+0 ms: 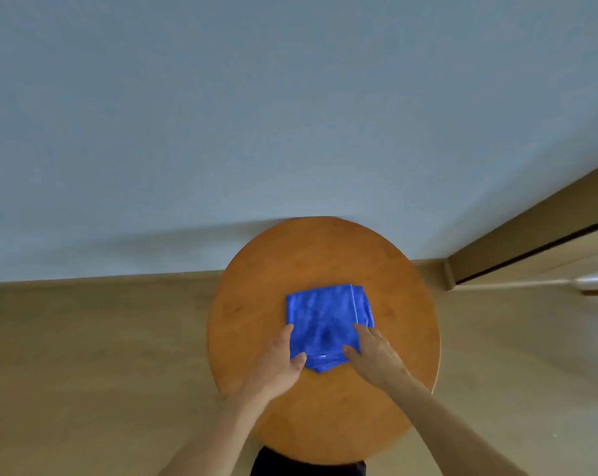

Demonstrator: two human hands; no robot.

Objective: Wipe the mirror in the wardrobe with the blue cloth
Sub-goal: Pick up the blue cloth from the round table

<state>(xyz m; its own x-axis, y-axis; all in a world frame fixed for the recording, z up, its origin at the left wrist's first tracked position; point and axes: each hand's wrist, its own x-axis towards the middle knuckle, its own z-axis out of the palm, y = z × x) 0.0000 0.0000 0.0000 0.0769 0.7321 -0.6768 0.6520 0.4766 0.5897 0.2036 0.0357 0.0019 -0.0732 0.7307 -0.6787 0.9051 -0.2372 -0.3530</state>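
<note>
We read no text, labels or numbers: nothing on the blue cloth (325, 314) or round table (290, 255).

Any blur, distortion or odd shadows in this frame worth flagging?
Head view: wide-angle skew slants the wooden frame at right; far rim of the round table smeared, probably motion blur; its soft shadow spreads left across the wall; blue cloth readable, no glare.

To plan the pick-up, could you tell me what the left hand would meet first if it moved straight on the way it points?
The blue cloth: the left hand touches its left edge, fingers pointing forward and slightly inward across it. Beyond lies bare table, though depth is unclear.
</note>
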